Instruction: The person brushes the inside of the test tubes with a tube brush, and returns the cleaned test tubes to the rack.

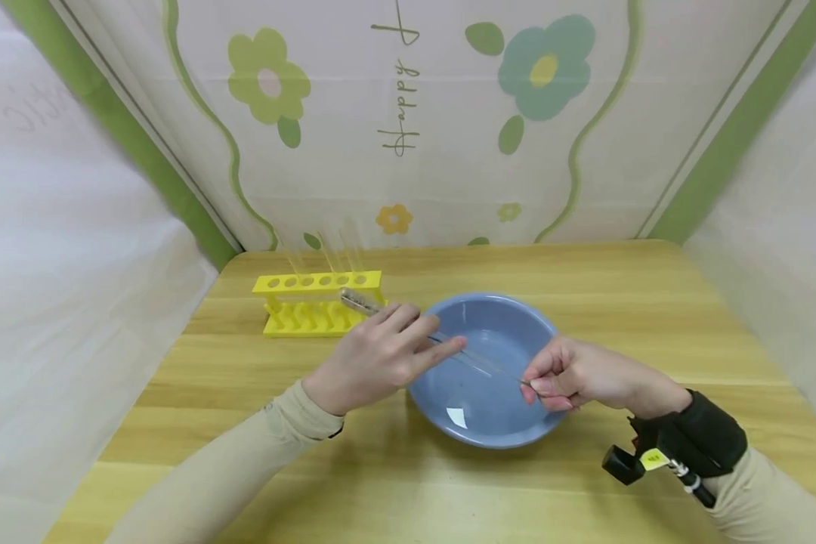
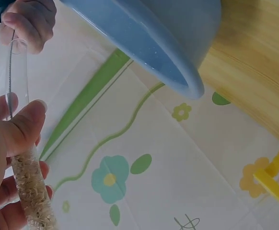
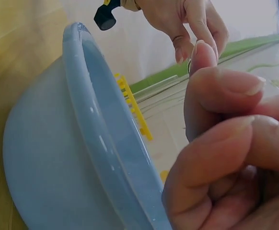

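My left hand [image 1: 381, 351] holds a clear glass test tube [image 1: 476, 366] slanting over the blue basin [image 1: 493, 412], its mouth toward the right. Inside the tube's closed end sits the bristle head of a test tube brush [image 2: 31, 191], pale and bushy. The brush's thin twisted wire [image 2: 10, 72] runs out through the tube's mouth. My right hand [image 1: 578, 374] pinches that wire between thumb and fingers, over the basin's right side. In the right wrist view, curled fingers [image 3: 216, 158] hide most of the wire.
A yellow test tube rack [image 1: 316, 283] stands behind and left of the basin, with three clear tubes [image 1: 353, 253] upright in it. The wooden table [image 1: 625, 302] meets a fabric wall [image 1: 442, 181] at the back. Water drops cling to the basin's rim [image 3: 94, 115].
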`<state>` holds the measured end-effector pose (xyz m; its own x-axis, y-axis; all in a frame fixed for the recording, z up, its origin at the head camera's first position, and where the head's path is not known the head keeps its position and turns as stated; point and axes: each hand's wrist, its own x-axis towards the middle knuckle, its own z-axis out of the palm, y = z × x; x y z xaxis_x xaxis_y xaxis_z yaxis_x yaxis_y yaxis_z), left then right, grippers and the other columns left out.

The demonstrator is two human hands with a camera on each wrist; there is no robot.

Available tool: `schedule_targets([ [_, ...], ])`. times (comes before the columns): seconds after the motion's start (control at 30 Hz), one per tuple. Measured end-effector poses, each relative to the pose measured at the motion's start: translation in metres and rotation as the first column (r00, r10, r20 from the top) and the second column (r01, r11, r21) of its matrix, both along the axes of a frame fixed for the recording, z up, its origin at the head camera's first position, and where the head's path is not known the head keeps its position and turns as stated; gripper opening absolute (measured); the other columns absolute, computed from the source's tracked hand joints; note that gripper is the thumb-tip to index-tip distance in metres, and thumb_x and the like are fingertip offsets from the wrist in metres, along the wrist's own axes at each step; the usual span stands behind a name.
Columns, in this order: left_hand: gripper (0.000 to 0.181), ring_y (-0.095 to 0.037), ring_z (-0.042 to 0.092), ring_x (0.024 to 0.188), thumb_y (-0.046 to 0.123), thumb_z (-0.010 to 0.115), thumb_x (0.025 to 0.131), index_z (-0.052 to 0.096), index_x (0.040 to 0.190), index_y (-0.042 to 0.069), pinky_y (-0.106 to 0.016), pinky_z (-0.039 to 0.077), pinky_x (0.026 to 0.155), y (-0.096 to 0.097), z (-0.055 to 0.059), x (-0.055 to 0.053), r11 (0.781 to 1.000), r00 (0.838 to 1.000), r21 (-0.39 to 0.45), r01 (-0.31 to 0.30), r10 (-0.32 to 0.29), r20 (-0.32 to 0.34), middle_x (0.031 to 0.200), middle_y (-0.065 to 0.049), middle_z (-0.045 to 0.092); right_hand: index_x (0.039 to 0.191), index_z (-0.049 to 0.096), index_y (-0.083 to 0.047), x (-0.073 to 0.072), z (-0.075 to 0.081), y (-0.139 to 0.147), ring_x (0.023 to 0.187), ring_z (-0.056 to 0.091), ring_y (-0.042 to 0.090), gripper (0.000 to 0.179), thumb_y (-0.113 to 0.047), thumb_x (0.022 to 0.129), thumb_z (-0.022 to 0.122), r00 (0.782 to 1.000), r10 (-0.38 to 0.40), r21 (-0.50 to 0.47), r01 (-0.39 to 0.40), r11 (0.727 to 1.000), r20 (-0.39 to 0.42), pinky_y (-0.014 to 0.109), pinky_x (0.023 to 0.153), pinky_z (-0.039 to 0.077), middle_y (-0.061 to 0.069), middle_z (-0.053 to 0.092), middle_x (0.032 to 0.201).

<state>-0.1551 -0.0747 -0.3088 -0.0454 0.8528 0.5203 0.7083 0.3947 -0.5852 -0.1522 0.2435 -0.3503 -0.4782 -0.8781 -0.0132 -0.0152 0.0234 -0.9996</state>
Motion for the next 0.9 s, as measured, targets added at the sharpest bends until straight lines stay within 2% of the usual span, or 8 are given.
schedule_targets([
  [0.33,0.032,-0.021,0.053,0.079,0.007,0.057,0.101,0.071,0.126,0.019,-0.026,0.052,0.07,-0.003,-0.001,-0.004,1.0,1.0,0.009,0.0,0.0,0.013,0.099,-0.006,0.061,0.093,0.06,0.016,0.0,0.004,0.004,0.046,0.03,0.024,0.022,0.003,0.102,0.046,1.0,-0.012,0.013,0.012,1.0,-0.003,0.024,0.035,0.016,0.022,0.037,0.06],
  [0.47,0.032,-0.02,0.051,0.078,0.007,0.059,0.099,0.07,0.126,0.019,-0.025,0.051,0.069,-0.005,-0.002,-0.004,1.0,1.0,0.002,-0.009,0.008,0.015,0.099,-0.006,0.061,0.093,0.062,0.014,0.0,0.006,0.005,0.046,0.031,0.023,0.022,0.0,0.102,0.047,0.998,-0.045,0.049,0.047,0.998,-0.051,0.026,0.035,0.017,0.023,0.039,0.06],
  [0.57,0.032,-0.02,0.051,0.078,0.007,0.063,0.097,0.07,0.126,0.019,-0.025,0.051,0.069,-0.007,-0.005,-0.005,1.0,1.0,-0.011,-0.016,0.016,0.018,0.098,-0.006,0.061,0.092,0.065,0.01,0.003,0.007,0.004,0.048,0.036,0.018,0.022,-0.002,0.102,0.05,0.988,-0.099,0.109,0.112,0.988,-0.123,0.029,0.037,0.021,0.023,0.041,0.06],
  [0.67,0.034,-0.02,0.053,0.079,0.005,0.066,0.095,0.071,0.126,0.019,-0.025,0.053,0.069,-0.009,-0.007,-0.006,1.0,0.999,-0.006,-0.016,0.016,0.034,0.098,-0.006,0.061,0.089,0.069,0.001,0.006,0.009,0.0,0.05,0.041,0.011,0.02,-0.005,0.1,0.055,0.946,-0.174,0.191,0.23,0.954,-0.273,0.026,0.041,0.028,0.015,0.045,0.058],
  [0.73,0.036,-0.02,0.055,0.08,0.004,0.067,0.093,0.071,0.126,0.019,-0.026,0.054,0.07,-0.011,-0.008,-0.008,1.0,0.999,0.002,-0.015,0.015,0.046,0.098,-0.006,0.062,0.087,0.071,-0.006,0.008,0.012,-0.003,0.05,0.042,0.008,0.018,-0.007,0.099,0.058,0.897,-0.211,0.235,0.317,0.919,-0.388,0.024,0.044,0.033,0.005,0.047,0.057],
  [0.8,0.038,-0.021,0.056,0.08,0.003,0.069,0.092,0.071,0.126,0.02,-0.027,0.055,0.071,-0.013,-0.009,-0.01,1.0,0.998,0.008,-0.019,0.018,0.058,0.098,-0.006,0.062,0.085,0.072,-0.013,0.011,0.014,-0.006,0.051,0.043,0.006,0.018,-0.009,0.099,0.06,0.839,-0.239,0.269,0.406,0.873,-0.488,0.022,0.046,0.036,-0.004,0.047,0.058],
  [0.9,0.038,-0.02,0.057,0.081,0.003,0.071,0.091,0.071,0.125,0.02,-0.027,0.055,0.07,-0.016,-0.011,-0.014,1.0,0.997,0.011,-0.025,0.024,0.072,0.098,-0.005,0.062,0.085,0.072,-0.018,0.014,0.017,-0.009,0.053,0.045,0.005,0.02,-0.007,0.098,0.061,0.767,-0.255,0.296,0.499,0.815,-0.589,0.021,0.048,0.037,-0.009,0.049,0.061],
])
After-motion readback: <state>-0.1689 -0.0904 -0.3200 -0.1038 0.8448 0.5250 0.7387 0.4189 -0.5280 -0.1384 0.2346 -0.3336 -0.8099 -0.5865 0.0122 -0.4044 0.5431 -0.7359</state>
